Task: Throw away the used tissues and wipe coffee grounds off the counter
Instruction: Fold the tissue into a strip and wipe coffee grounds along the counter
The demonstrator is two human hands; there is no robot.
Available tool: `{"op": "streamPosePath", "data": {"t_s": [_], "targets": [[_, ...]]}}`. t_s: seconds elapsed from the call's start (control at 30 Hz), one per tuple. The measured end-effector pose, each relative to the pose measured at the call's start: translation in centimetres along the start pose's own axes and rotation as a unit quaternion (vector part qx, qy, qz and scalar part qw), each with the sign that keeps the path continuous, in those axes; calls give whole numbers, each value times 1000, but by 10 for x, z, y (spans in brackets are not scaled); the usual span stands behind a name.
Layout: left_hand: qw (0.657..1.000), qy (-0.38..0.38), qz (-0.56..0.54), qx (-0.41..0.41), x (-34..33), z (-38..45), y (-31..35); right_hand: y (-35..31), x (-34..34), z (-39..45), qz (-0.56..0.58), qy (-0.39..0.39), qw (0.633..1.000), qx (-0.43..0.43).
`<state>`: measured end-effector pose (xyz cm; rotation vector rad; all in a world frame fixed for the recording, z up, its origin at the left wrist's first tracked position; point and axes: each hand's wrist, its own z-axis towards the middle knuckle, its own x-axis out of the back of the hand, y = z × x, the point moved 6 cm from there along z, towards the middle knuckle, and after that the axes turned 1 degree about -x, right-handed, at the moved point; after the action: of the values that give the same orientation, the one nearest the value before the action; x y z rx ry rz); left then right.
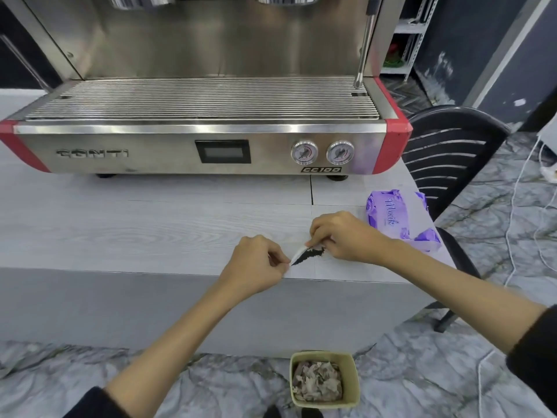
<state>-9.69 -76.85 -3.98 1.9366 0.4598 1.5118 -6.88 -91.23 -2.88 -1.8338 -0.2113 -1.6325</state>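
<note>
tissue (297, 254) carrying dark coffee grounds (309, 255) is stretching between both hands near the counter (120, 230) edge; left hand (256, 263) is pinching one end; right hand (343, 236) is pinching the other; bin (352, 384) is sitting below them.

Espresso machine (193, 152) front panel, left of frame: raised letters "CONTI".
Badge (321, 169) under the two gauges, centre right: "CC100".
Purple tissue pack (398, 217), right of frame: script word, seemingly "Macik".
Gauge dials: markings too small to read.
</note>
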Motion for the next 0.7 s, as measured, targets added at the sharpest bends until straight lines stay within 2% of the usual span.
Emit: {"op": "streamPosePath", "data": {"t_s": [0.23,0.43,0.7], "targets": [[999,-20,-1,-27,-5,0,5,2,-1,-19,0,52,998,-37],[999,-18,-7,-34,-3,1,9,11,1,-22,64,95,988,-102],[999,-13,8,-28,-5,2,12,4,0,-33,32,110,989,-96]]}}
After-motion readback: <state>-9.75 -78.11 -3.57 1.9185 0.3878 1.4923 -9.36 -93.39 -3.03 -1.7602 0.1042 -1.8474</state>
